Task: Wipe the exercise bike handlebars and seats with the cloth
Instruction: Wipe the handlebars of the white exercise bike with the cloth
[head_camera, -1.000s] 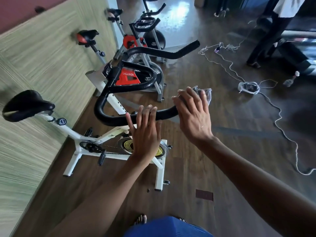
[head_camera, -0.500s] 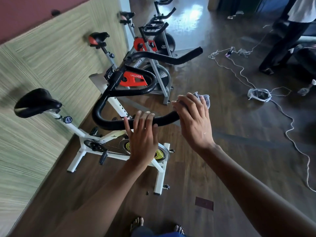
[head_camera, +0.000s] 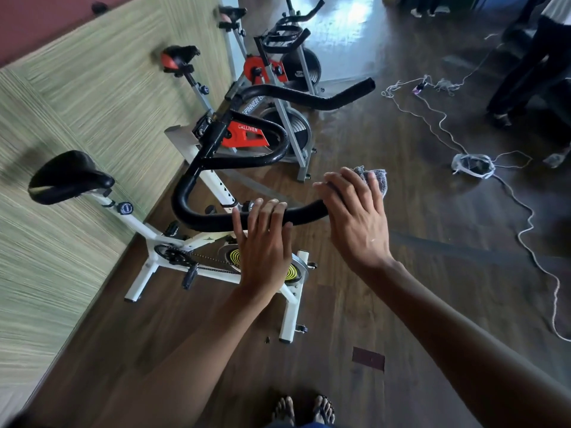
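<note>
The nearest white exercise bike has a black looped handlebar [head_camera: 197, 193] and a black seat [head_camera: 66, 177] at the left. My left hand [head_camera: 265, 242] rests across the near arm of the handlebar, fingers fairly straight over its top. My right hand [head_camera: 355, 217] wraps the end of that same arm and holds a grey cloth [head_camera: 377, 180] against it; only the cloth's edge shows past my fingers. The handlebar's far arm [head_camera: 340, 98] sticks out to the right, untouched.
A second bike with a red-and-black seat [head_camera: 177, 60] and a third bike [head_camera: 287, 29] stand behind along the green wall [head_camera: 77, 97]. White cords [head_camera: 525, 230] trail over the wooden floor at the right. A person's legs [head_camera: 525, 72] stand at the far right. My sandalled feet [head_camera: 304, 410] show below.
Both hands stay on the near handlebar arm, the right hand shifting only slightly at its end with the cloth. The view has tilted, bringing my feet into sight.
</note>
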`<state>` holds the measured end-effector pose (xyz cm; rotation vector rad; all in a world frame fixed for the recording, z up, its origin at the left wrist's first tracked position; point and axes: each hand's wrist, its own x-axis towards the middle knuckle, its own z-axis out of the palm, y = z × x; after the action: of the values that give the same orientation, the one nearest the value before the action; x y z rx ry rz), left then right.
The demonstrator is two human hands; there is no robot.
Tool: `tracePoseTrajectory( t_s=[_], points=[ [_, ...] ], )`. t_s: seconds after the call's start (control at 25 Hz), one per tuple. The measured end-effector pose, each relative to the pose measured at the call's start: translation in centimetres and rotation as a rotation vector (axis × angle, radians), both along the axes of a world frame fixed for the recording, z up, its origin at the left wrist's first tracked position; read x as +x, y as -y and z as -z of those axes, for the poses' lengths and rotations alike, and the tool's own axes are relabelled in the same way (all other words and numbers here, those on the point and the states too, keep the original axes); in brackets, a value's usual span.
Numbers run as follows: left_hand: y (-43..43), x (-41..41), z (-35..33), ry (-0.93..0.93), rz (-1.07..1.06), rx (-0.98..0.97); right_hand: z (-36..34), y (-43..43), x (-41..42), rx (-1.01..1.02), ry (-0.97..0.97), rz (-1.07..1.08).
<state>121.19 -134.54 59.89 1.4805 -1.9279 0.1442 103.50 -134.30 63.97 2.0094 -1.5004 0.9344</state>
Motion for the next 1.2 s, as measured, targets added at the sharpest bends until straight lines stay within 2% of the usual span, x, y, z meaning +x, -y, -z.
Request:
tracePoseTrajectory(
  t_s=[0.16, 0.44, 0.56, 0.72, 0.84, 1.0, 1.2],
  points=[
    [0.1, 0.3, 0.0, 0.007, 0.015, 0.002, -0.4, -0.1, 0.8, 0.005, 0.087, 0.08],
    [0.0, -0.4, 0.1, 0.002, -0.003, -0.036, -0.8, 0.1, -0.1, 0.011, 0.02, -0.011],
    [-0.2, -2.1, 0.0, -0.003, -0.006, -0.053, -1.1, 0.2, -1.0, 0.011, 0.019, -0.161],
    [-0.6, -4.7, 0.2, -0.082, -0.054, -0.098, -1.8, 0.3, -2.0, 0.041, 0.214, -0.352],
    [-0.7, -6.4, 0.7, -0.149, -0.112, -0.115, -2.1, 0.4, -3.7, 0.107, 0.306, -0.591],
    [-1.2, -8.7, 0.5, -0.162, -0.258, -0.15, -2.5, 2.1, -6.7, 0.199, 0.44, -0.892],
    [-4.0, -11.6, -1.6, -0.163, -0.478, -0.117, -2.8, 5.2, -8.8, 0.357, 0.555, -1.086]
  ],
)
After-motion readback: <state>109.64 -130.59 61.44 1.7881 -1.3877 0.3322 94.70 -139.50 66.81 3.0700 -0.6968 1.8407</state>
